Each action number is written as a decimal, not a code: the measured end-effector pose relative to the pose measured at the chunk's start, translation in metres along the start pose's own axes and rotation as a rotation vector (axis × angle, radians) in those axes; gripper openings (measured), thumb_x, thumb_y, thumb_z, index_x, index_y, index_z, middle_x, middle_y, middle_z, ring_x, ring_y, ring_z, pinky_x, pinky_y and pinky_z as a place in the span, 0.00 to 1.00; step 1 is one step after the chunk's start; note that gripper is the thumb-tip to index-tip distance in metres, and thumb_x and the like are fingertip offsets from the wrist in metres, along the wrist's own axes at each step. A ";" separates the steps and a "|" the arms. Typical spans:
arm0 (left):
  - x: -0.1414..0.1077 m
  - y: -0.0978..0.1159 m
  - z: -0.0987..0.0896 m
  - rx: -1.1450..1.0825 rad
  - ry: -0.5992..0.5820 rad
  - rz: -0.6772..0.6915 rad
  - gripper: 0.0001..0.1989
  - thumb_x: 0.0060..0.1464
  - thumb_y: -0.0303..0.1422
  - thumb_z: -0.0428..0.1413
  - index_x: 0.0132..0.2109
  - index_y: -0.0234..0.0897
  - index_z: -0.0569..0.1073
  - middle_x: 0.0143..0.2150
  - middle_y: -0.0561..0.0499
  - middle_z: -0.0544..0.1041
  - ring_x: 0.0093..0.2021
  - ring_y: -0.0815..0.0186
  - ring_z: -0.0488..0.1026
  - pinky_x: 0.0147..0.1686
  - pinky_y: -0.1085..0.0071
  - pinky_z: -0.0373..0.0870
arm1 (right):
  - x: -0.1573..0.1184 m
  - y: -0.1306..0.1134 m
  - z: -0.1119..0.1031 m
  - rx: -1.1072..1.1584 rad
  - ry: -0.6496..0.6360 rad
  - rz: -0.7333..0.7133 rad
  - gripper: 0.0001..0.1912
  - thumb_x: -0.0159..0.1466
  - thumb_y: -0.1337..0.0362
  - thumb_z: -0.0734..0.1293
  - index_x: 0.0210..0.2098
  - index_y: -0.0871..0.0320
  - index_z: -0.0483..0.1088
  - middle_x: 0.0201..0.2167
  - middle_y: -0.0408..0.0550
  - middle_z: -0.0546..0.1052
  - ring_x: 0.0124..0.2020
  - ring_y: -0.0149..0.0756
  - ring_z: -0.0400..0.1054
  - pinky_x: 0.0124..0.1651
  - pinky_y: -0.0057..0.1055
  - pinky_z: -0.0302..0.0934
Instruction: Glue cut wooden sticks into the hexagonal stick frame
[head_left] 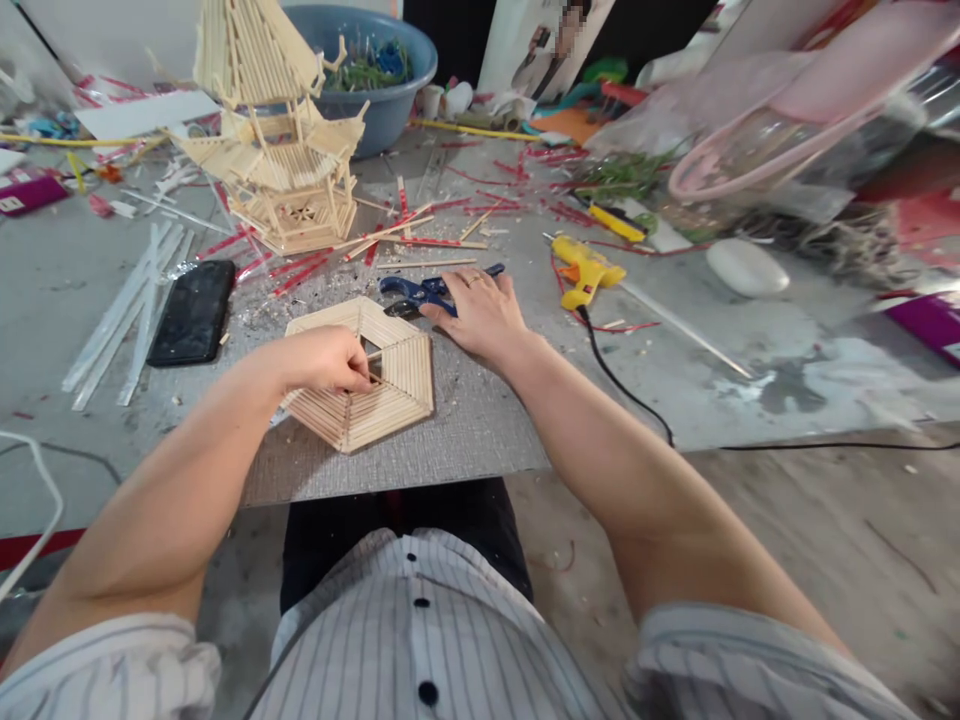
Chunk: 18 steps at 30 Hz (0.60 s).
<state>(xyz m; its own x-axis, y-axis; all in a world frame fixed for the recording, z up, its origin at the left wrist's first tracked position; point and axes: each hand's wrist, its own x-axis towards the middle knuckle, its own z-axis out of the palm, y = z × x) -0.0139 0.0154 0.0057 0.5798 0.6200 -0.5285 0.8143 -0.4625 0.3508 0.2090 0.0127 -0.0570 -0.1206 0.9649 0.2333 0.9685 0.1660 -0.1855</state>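
A hexagonal panel of thin wooden sticks (390, 395) with an opening at its middle lies flat near the table's front edge. Over that opening is my left hand (334, 362), its fingertips pinched together; whatever is between them is too small to make out. Just beyond the panel lie blue-handled pliers (409, 292), partly covered by my right hand (484, 312). That hand is palm down, fingers stretched over the handles and thumb beside them, touching the tool without wrapping round it.
A stick-built pagoda model (292, 170) stands at back left, before a blue basin (420, 75). A black phone (193, 312) and clear glue sticks (124, 330) lie left. At right are a yellow glue gun (589, 268) with its cord and a white oval object (747, 267). Red-marked scraps litter the middle.
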 end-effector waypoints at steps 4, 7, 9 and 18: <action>-0.001 0.001 0.000 0.013 -0.001 0.008 0.12 0.46 0.39 0.56 0.33 0.36 0.78 0.30 0.50 0.79 0.29 0.69 0.70 0.30 0.74 0.58 | 0.003 0.027 -0.015 0.155 0.163 0.153 0.27 0.67 0.49 0.48 0.52 0.57 0.67 0.53 0.56 0.72 0.55 0.47 0.63 0.55 0.47 0.52; -0.003 0.000 -0.001 -0.067 0.035 0.013 0.12 0.46 0.39 0.56 0.32 0.35 0.78 0.29 0.50 0.78 0.29 0.70 0.69 0.30 0.75 0.59 | 0.002 0.067 -0.026 0.160 0.358 0.493 0.23 0.64 0.51 0.54 0.47 0.58 0.70 0.48 0.57 0.74 0.51 0.49 0.65 0.50 0.46 0.55; -0.004 -0.002 -0.002 -0.167 0.082 0.050 0.13 0.46 0.40 0.56 0.33 0.34 0.77 0.28 0.51 0.76 0.28 0.71 0.67 0.30 0.75 0.59 | 0.000 0.093 -0.027 0.136 0.379 0.729 0.20 0.59 0.52 0.59 0.44 0.56 0.71 0.48 0.60 0.73 0.51 0.51 0.63 0.47 0.47 0.55; -0.002 -0.003 0.000 -0.409 0.317 0.170 0.10 0.45 0.36 0.58 0.33 0.34 0.75 0.30 0.53 0.75 0.29 0.72 0.68 0.32 0.74 0.63 | -0.008 0.135 -0.004 0.159 0.357 0.899 0.20 0.44 0.54 0.68 0.34 0.55 0.65 0.27 0.57 0.69 0.35 0.50 0.62 0.33 0.46 0.51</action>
<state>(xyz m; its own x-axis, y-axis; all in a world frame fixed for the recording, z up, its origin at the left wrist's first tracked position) -0.0169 0.0153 0.0054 0.6327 0.7479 -0.2009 0.6153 -0.3279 0.7169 0.3411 0.0265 -0.0804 0.7463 0.6308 0.2127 0.6234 -0.5502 -0.5555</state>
